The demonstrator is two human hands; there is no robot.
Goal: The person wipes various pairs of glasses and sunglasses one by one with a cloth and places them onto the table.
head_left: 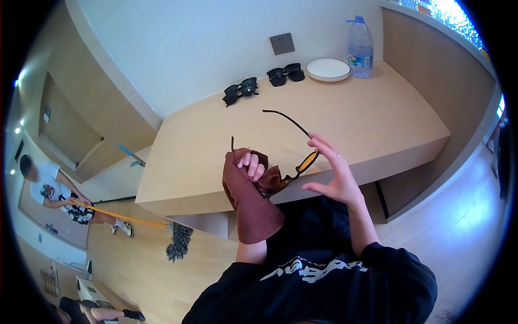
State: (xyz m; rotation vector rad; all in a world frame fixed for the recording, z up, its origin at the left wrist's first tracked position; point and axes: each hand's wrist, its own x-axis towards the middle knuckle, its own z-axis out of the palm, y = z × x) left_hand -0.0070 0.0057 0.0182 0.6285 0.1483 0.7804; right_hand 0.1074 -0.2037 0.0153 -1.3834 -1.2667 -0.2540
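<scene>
A brown cloth (243,197) is draped over my left hand (252,166) and wrist. Its fingers are curled on the cloth, which wraps one side of a pair of yellow-lensed glasses (307,161). The uncovered lens faces my right hand, and one long dark temple extends up over the table. My right hand (337,175) is beside that lens, thumb and fingers spread apart, with fingertips at the hinge end of the temple; whether they touch it is hard to tell.
Dark sunglasses (240,90) and more dark glasses (286,74) lie along the back of the wooden table (210,124). A white plate (328,70) and a water bottle (360,48) stand at right. On the left, a person (54,189) holds a mop (179,241); another person's legs (110,313) show below.
</scene>
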